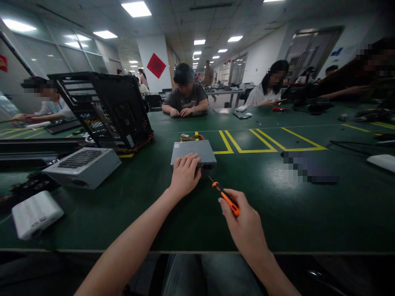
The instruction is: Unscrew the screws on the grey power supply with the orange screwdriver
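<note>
1. Grey metal power-supply box (206,152): frame centre, flat on green tabletop (293,218).
2. Left hand (184,176): laid over box's near edge, fingers extended on top, not clamped.
3. Right hand (248,218): lower right of centre, wrapped around orange-and-black screwdriver (227,198), shaft pointing up-left, tip near box.
4. Hands apart.
5. Black computer case (112,107): upper left.

left hand (185,172) palm-down, right hand (245,216) curled

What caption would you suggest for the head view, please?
Left hand on a grey power supply, right hand holding an orange-handled screwdriver over a green table.
</note>
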Tool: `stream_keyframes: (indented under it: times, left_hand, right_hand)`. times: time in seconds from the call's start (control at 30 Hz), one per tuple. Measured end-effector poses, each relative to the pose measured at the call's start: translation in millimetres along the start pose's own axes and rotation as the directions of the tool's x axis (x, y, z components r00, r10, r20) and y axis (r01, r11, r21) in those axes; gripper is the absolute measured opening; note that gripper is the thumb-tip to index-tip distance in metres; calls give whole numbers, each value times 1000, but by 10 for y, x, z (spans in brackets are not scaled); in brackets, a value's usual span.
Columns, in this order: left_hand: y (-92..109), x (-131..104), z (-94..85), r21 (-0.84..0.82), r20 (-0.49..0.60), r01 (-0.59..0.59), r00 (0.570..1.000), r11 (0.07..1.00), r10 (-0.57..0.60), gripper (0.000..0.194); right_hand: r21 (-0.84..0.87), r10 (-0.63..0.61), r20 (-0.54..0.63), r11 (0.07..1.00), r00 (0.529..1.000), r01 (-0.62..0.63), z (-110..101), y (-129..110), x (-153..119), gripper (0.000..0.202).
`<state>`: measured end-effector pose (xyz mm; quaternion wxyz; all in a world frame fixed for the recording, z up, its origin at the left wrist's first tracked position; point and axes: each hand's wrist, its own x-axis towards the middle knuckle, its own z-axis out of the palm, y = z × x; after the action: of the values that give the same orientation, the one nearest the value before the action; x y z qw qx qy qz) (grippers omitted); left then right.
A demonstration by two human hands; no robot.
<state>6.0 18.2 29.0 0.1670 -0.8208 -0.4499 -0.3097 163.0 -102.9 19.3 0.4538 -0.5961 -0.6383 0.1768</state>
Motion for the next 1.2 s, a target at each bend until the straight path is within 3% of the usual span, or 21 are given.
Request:
stream_keyframes:
  times: [0.1, 0.17, 0.23, 0.33, 0.4, 0.57, 0.7, 0.83, 1.03, 1.2]
  left_hand:
    - [-4, -2, 7, -7, -6, 1, 1000, 1000, -1, 29]
    - [-4, 0, 7, -9, -6, -1, 1000, 1000, 1, 29]
    - [-4, 2, 2, -10, -7, -2, 1000, 1000, 2, 29]
    - [-4, 2, -9, -13, -8, -3, 1000, 1000, 3, 29]
    - [-5, 2, -15, -17, -7, -7, 1000, 1000, 6, 29]
    - [-11, 4, -22, -19, 1, -10, 1000, 1000, 10, 29]
    - [-10, 5, -23, -22, 9, -2, 1000, 1000, 2, 30]
    - [-4, 6, -17, -22, 9, 5, 1000, 1000, -5, 30]
    - [0, 8, -14, -3, 15, 8, 1000, 1000, -8, 31]
    - [-3, 7, -9, -5, 13, 5, 1000, 1000, -5, 31]
  right_hand:
    - [346, 205, 239, 895, 949, -280, 84, -12, -14, 32]
    - [557, 255, 378, 706, 890, -438, 157, -41, -8, 33]
    - [691, 304, 484, 443, 821, -572, 230, -79, 14, 29]
    - [767, 368, 562, 104, 741, -633, 331, -122, 60, 24]
    - [795, 402, 560, -14, 724, -606, 387, -135, 79, 22]
    - [823, 423, 556, -155, 716, -547, 454, -162, 73, 14]
    - [764, 398, 642, -256, 656, -592, 438, -190, 85, 14]
    - [751, 370, 658, -267, 656, -604, 439, -191, 89, 18]
    - [816, 376, 575, -201, 727, -542, 478, -157, 34, 8]
    - [787, 392, 614, -241, 685, -568, 461, -160, 36, 16]
